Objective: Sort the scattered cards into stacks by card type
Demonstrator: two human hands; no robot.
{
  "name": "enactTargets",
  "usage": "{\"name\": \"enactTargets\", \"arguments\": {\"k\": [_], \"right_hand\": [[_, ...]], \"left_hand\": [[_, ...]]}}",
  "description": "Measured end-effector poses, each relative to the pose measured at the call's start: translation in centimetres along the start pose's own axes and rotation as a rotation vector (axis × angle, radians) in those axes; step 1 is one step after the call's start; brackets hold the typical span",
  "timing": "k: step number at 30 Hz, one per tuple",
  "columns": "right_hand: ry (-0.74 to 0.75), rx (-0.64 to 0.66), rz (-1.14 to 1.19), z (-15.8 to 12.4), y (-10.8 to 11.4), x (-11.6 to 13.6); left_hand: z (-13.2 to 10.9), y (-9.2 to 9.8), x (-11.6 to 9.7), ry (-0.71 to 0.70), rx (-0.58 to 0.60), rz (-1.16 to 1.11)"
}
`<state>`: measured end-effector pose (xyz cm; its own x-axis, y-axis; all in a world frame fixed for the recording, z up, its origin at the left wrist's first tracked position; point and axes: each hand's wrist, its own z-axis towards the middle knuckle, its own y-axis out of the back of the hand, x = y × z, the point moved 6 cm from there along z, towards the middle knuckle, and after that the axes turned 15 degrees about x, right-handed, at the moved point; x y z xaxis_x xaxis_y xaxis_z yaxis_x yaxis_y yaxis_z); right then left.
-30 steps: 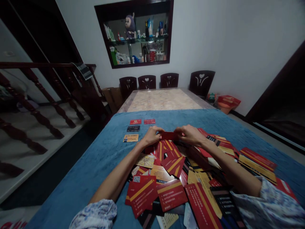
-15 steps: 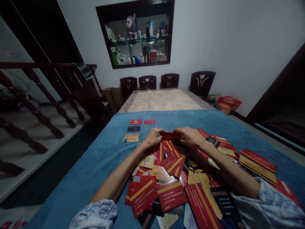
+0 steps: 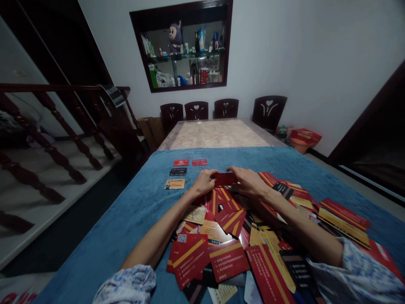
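Watching through the head camera. Red card (image 3: 225, 179) is up at mid-frame, above the far edge of the card pile (image 3: 229, 257). Left hand (image 3: 204, 182): fingers pinched closed on the card's left end. Right hand (image 3: 249, 180): changed since half a second ago, forefinger lifted toward the top edge, more red face bared. I can't tell whether those fingers touch it. I judge the left now bears most of the hold. Left of centre, four cards (image 3: 174, 184) lie apart on the cloth-covered surface (image 3: 136, 219), unmoved.
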<state>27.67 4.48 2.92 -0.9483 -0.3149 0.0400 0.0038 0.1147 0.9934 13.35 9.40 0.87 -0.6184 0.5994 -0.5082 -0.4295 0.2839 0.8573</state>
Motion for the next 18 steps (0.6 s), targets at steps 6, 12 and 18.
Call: {"name": "enactTargets", "arguments": {"k": [6,12,18], "right_hand": [[0.018,-0.082,-0.001,-0.1,-0.2,0.2],[0.001,-0.134,-0.078,-0.1,0.0,0.4],[-0.026,-0.198,-0.120,-0.3,0.4,0.2]], "left_hand": [[0.1,0.1,0.3,-0.020,-0.027,-0.057],[-0.1,0.8,0.5,0.019,-0.076,-0.062],[-0.4,1.1,0.5,0.007,-0.105,-0.072]]}}
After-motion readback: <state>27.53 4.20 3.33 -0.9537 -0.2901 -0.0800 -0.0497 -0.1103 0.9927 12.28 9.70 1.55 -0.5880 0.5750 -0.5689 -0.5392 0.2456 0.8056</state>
